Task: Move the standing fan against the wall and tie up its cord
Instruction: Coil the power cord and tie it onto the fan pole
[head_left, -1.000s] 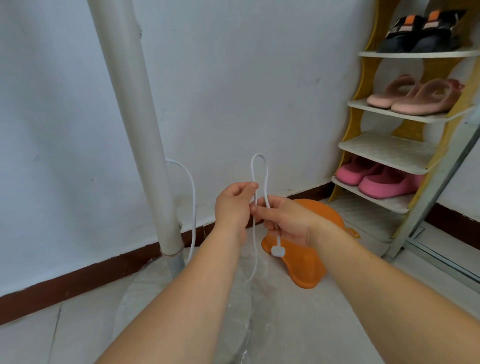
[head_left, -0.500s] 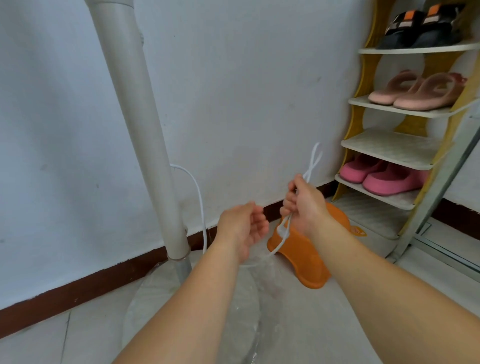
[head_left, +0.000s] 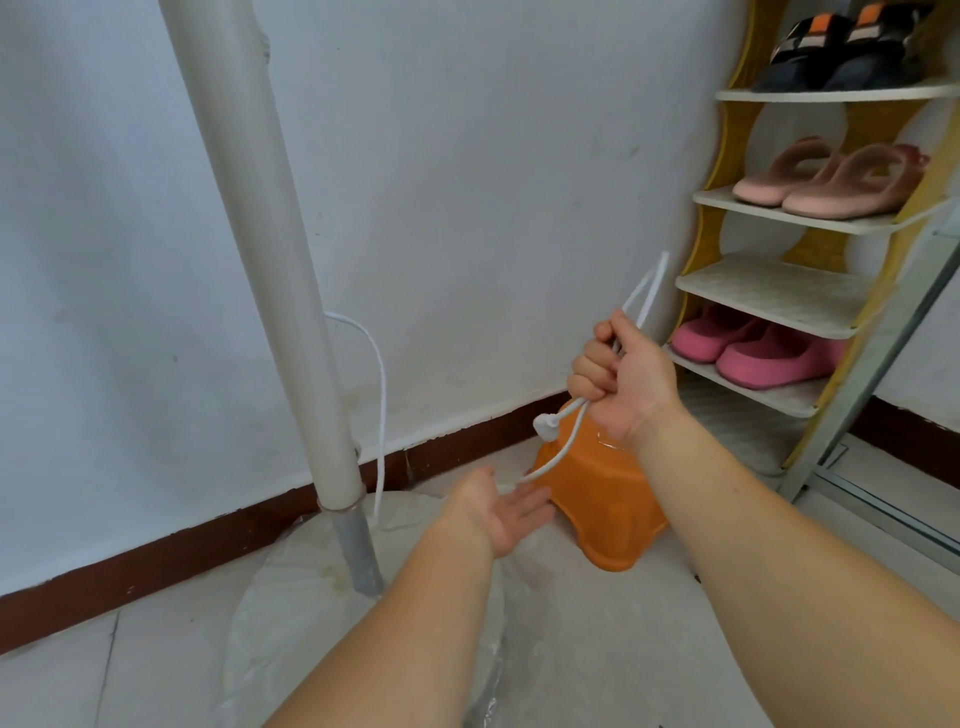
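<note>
While the fan pole (head_left: 270, 291) stands by the wall, the right hand (head_left: 626, 376) grips the folded cord (head_left: 641, 296), loop upward, likely gathering slack for tying. The left hand (head_left: 498, 512) lies palm-up, fingers relaxed, under the cord's trailing run.

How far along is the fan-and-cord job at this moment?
Done, it seems: the fan pole and base stand close to the wall. In hand: the right hand grips a folded loop of cord, with the plug dangling below; the left hand is open under the slack. Left: no knot or wrap shows, so the cord still needs tying.
</note>
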